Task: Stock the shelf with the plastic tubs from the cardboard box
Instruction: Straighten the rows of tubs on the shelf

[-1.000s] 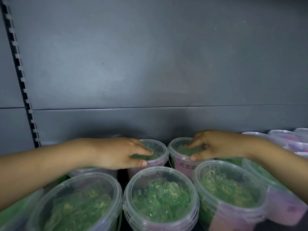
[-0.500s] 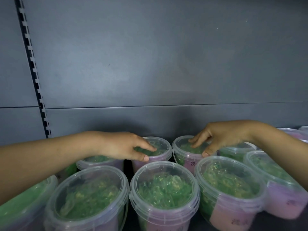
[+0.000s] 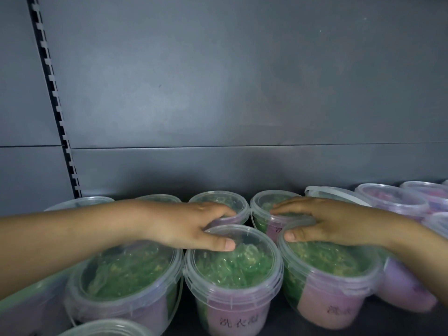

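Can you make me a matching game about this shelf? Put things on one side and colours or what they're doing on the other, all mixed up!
Things:
1. rail
2. front middle tub
3. far-right tubs
4. left hand

Matches:
A. green inside
B. thumb resting on a tub
C. black, with slots
D. purple inside

Pairs: 1-C, 2-A, 3-D, 4-B.

The left hand and right hand have dropped flatter, thumbs now on the front tubs.
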{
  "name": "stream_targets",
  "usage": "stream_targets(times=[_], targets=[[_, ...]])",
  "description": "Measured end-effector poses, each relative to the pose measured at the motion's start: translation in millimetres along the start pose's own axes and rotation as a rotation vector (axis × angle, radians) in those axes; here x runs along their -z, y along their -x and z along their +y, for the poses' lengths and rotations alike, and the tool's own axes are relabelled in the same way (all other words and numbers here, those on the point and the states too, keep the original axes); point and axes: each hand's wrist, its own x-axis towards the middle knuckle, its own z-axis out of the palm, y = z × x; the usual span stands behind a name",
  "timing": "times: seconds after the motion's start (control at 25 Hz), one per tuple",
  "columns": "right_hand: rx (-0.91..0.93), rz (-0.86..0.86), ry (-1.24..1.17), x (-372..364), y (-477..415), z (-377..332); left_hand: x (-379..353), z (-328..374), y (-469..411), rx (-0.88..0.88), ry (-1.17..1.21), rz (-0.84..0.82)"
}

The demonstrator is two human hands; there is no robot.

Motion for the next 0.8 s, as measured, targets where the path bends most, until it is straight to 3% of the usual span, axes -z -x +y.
stream_targets(times=[0.36,0.64,0.8], targets=[[0.052,0.185,0.023,-12,1,-7,-2,-2,2,-0.057,-0.046,0.046],[0.046,0.182,0.025,-9,2,-7,-8,9,9,-0.026,-0.147,0.169],[-0.042,0.209,0.119,-5,12,-24,-13,16,17,0.027,-0.308,0.327]])
